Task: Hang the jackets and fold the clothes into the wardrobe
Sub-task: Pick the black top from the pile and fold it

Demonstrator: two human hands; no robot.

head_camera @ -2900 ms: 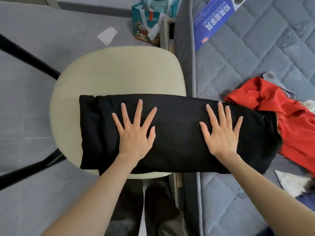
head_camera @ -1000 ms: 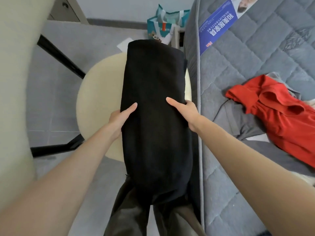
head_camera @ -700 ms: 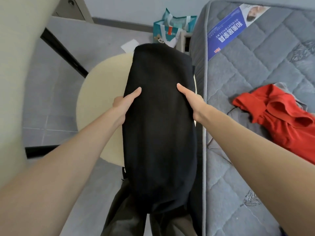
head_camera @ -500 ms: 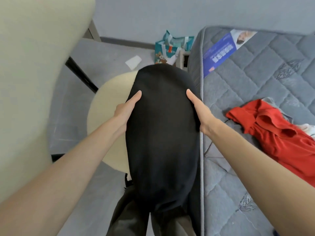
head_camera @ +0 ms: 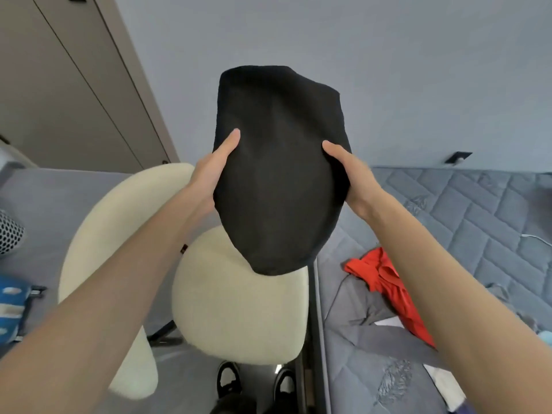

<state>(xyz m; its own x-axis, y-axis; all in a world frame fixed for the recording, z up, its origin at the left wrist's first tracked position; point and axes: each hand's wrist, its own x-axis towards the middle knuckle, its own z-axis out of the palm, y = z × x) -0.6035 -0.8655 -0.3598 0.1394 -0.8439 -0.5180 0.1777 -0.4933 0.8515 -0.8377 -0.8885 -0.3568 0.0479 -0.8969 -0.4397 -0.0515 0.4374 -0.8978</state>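
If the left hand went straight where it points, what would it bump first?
Likely the plain grey wall; the left hand, gripping the folded black garment, points that way. Depth is unclear.

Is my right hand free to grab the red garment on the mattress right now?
Probably not yet: the right hand grips the folded black garment with the left hand. The red garment itself lies uncovered.

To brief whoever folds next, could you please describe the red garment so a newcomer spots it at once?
Find the grey quilted mattress to the right of the cream chair. Near its edge by the chair, a crumpled red garment lies against a plain grey garment. It is the only bright red thing there.
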